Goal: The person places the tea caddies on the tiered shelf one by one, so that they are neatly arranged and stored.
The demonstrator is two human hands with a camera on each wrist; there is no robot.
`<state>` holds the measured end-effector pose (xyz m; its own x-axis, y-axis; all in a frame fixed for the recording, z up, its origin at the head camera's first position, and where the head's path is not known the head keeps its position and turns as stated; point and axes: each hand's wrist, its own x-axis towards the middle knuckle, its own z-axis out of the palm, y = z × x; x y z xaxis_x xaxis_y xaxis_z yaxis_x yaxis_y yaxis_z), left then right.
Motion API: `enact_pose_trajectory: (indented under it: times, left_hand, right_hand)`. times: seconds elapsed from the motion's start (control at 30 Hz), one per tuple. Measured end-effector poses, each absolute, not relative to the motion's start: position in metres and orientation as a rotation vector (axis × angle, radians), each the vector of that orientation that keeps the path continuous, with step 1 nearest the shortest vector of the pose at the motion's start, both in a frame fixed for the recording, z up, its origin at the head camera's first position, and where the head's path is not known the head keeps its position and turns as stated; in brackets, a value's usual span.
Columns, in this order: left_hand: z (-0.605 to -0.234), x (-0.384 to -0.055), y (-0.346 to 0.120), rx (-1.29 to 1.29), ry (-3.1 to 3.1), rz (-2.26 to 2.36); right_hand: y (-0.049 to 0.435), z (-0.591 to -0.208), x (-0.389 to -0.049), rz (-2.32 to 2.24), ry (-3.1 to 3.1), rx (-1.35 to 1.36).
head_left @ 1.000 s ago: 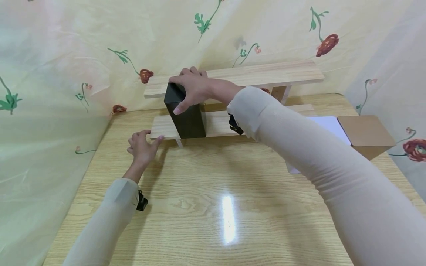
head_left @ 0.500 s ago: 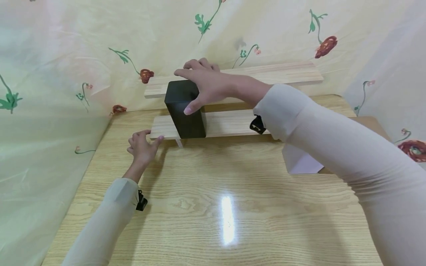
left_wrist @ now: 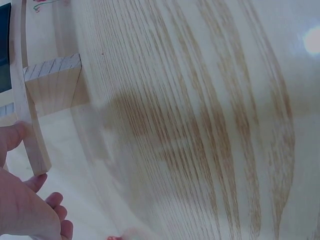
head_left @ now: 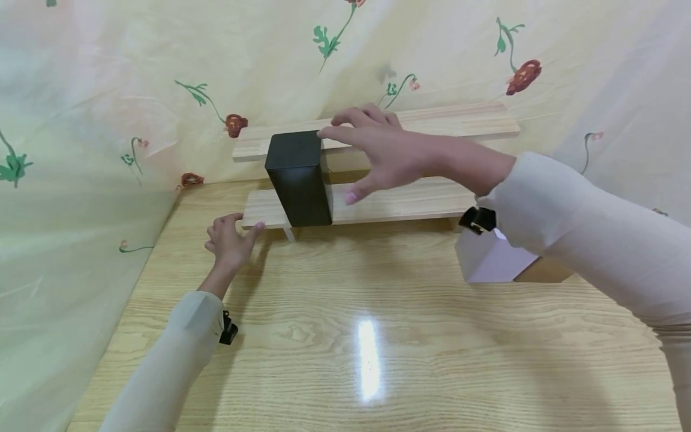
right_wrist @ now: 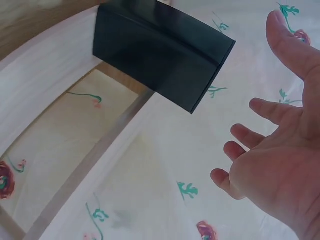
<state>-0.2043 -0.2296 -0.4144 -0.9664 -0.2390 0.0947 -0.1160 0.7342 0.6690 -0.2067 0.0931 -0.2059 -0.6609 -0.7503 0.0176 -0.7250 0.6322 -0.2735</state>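
A tall black box stands upright on the lower board of a two-tier wooden shelf, near its left end. My right hand hovers just right of the box with fingers spread. In the right wrist view a gap shows between that hand and the black box. At the lower board's left end, my left hand grips the corner. The left wrist view has its thumb and a fingertip on either side of the board end, above a wooden leg.
The upper board runs behind the box, close to the flower-patterned backdrop. On the right of the wood-grain table, a white and brown box is partly hidden by my right sleeve. A bright reflection lies on the tabletop.
My right hand has let go of the black box's top and drawn away to the right. The box stays on the lower board, and my left hand keeps its place.
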Motion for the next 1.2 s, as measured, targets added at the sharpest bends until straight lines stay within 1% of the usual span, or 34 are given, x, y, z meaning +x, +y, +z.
enact_pose_trajectory:
  times: [0.43, 0.97, 1.2]
  left_hand:
    - [-0.416, -0.201, -0.230, 0.258, -2.765, -1.048]
    - [-0.417, -0.199, -0.230, 0.239, -2.765, -1.030]
    - [-0.417, -0.199, -0.231, 0.239, -2.761, -1.027]
  right_hand:
    - [0.136, -0.219, -0.188, -0.432, 2.770, -1.210]
    - [0.191, -0.233, -0.167, -0.481, 2.818, -1.101]
    - [0.211, -0.249, -0.164, -0.502, 2.815, -1.047]
